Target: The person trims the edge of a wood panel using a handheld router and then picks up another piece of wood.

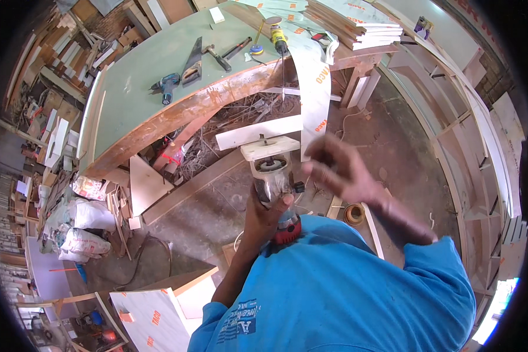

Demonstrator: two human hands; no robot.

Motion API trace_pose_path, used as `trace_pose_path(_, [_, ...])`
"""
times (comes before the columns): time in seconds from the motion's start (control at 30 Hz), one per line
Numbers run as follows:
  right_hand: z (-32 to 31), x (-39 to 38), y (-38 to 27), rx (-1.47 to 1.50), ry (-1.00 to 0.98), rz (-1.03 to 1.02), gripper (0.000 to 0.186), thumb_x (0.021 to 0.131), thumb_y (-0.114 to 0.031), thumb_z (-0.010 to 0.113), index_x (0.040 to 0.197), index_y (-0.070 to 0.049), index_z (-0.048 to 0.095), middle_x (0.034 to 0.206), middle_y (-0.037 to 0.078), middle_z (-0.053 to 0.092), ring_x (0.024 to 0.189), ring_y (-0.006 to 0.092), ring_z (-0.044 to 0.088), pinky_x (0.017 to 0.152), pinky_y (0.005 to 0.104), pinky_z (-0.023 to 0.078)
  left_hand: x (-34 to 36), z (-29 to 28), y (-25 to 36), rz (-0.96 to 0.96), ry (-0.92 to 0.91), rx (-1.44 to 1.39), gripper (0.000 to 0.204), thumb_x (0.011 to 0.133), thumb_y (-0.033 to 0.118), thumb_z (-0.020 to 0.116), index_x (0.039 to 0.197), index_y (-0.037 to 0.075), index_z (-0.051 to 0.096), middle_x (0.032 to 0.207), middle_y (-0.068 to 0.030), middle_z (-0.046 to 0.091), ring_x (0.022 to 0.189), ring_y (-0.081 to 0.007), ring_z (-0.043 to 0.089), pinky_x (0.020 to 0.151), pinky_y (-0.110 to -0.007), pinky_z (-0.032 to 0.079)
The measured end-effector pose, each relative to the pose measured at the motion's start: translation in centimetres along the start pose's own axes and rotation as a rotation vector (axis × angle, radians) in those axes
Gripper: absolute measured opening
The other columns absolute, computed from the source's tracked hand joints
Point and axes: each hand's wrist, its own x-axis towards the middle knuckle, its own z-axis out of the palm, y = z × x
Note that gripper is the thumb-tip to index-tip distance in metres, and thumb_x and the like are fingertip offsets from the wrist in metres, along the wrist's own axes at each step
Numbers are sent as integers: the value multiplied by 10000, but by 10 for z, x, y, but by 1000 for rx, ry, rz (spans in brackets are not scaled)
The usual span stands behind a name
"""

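- Blue shirt (346, 287), nearest the camera, dark print on one side.
- Handheld router (273, 183), metal-bodied, before the chest; red end cap (286, 233) down at the shirt, pale base plate (270, 148) uppermost.
- Left hand (261, 216), clamped around the router body, thumb across the near side.
- Right hand (347, 170), motion-blurred, fingers apart and bent, just beside the router.
- White board (259, 132), long and narrow, beyond the base plate.
- Workbench (129, 120), green-topped, ahead; on top, drill (168, 85), handsaw (192, 69), hammer (219, 60) and yellow-and-black power tool (279, 40).
- Printed white sheet (315, 88), draped over the bench edge.
- Wood scraps (249, 110), heaped beneath the bench.
- Brown roll (348, 217), on the floor, right of the shirt.
- Filled sacks (92, 215), far left.
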Motion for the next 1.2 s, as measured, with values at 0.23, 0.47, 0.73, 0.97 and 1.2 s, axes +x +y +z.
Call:
trace_pose_path(0.23, [32, -19, 37, -399, 45, -358, 344, 900, -83, 715, 1192, 2, 555, 1008, 186, 620, 832, 383, 677, 671, 431, 566, 10, 2, 3, -12, -1, -97, 602, 915, 364, 745, 1324, -21, 528, 1159, -112, 659, 1040, -188, 630, 898, -320, 502])
trace_pose_path(0.47, [30, -8, 53, -493, 38, -476, 332, 911, -133, 677, 1182, 10, 549, 1004, 172, 587, 810, 361, 632, 637, 448, 529, 21, -4, -2, -143, -135, -166, 638, 934, 463, 696, 1335, -7, 534, 1193, -103, 642, 1051, -186, 619, 900, -341, 505])
trace_pose_path(0.73, [49, -2, 36, 262, -7, 340, 408, 1044, -334, 532, 974, 49, 652, 758, 106, 607, 734, 199, 589, 666, 399, 463, 20, -12, -13, -118, -58, -41, 632, 942, 426, 686, 1361, -16, 517, 1269, -146, 630, 1122, -222, 618, 938, -351, 499])
trace_pose_path(0.97, [26, -1, 23, -76, -42, 38, 383, 1030, -344, 566, 1083, 31, 621, 960, 153, 664, 843, 283, 654, 784, 447, 514, 20, -13, -10, -139, -52, -59, 666, 948, 431, 680, 1392, -23, 480, 1274, -150, 614, 1130, -218, 613, 922, -356, 512])
trace_pose_path(1.2, [14, 5, 51, -547, -34, -519, 314, 988, -313, 596, 1065, -22, 508, 901, 175, 555, 765, 390, 633, 591, 470, 518, 28, -15, -18, -201, -158, -182, 641, 993, 466, 602, 1392, -17, 466, 1202, -106, 608, 996, -171, 628, 798, -314, 533])
